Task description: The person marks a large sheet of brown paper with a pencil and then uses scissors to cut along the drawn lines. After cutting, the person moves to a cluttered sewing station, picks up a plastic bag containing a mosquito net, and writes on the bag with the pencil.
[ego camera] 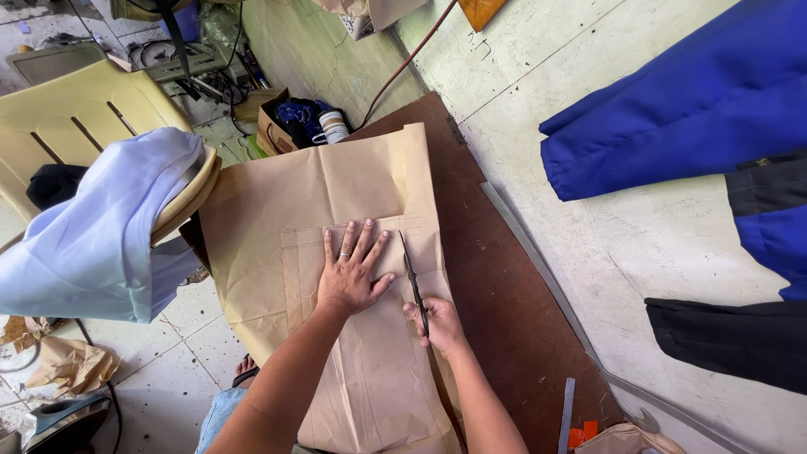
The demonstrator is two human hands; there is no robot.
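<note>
You had your left hand (349, 273) spread flat, pinning the brown paper (336, 210) near the surface's left edge, while your right hand (437, 324) gripped the scissors (414, 282) along the marked line.

Creased brown paper pattern (336, 210) lies flat on dark board; black scissors (414, 282) stand along its right side, blades pointing away.
</note>
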